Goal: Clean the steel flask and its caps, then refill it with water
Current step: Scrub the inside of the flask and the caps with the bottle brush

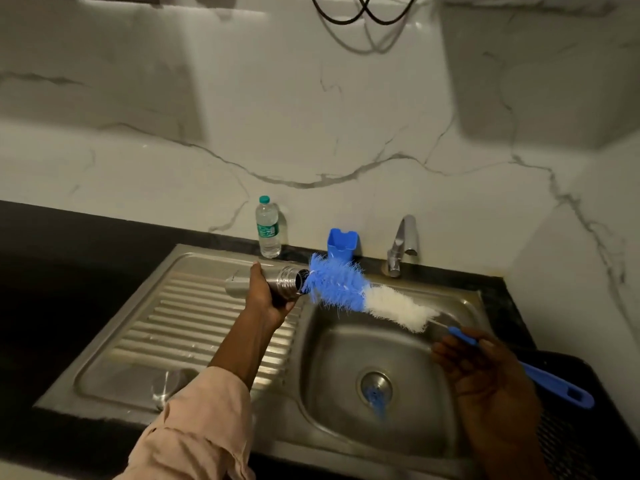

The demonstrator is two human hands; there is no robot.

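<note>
1. Here, in the head view, the left hand (pixel 268 299) holds the steel flask (pixel 277 284) on its side, over the edge between the ribbed drain board (pixel 180 323) and the sink (pixel 460 306) bowl. Its grip is wrapped around the flask body, just behind the threaded neck.
2. The flask mouth is open and points to the right. No cap is on it.
3. The right hand (pixel 485 372) holds the bottle brush (pixel 363 296) by its thin blue handle. Its grip is closed around that handle, with the wide end of the handle sticking out behind the hand.
4. The blue tip of the brush touches the flask mouth. The white part is fully outside.
5. A shiny steel thing, maybe one cap (pixel 169 388), lies on the drain board near the sleeve. I cannot tell for sure.
6. A water bottle (pixel 267 227), a blue holder (pixel 341 244) and the tap (pixel 401 244) stand on the dark desk (pixel 52 237) at the back.
7. The flask looks hard, smooth and likely slippery when wet, so the middle of its body is the best place to hold.
8. The brush hairs look soft and bendy, so they should squeeze into the narrow mouth.
</note>
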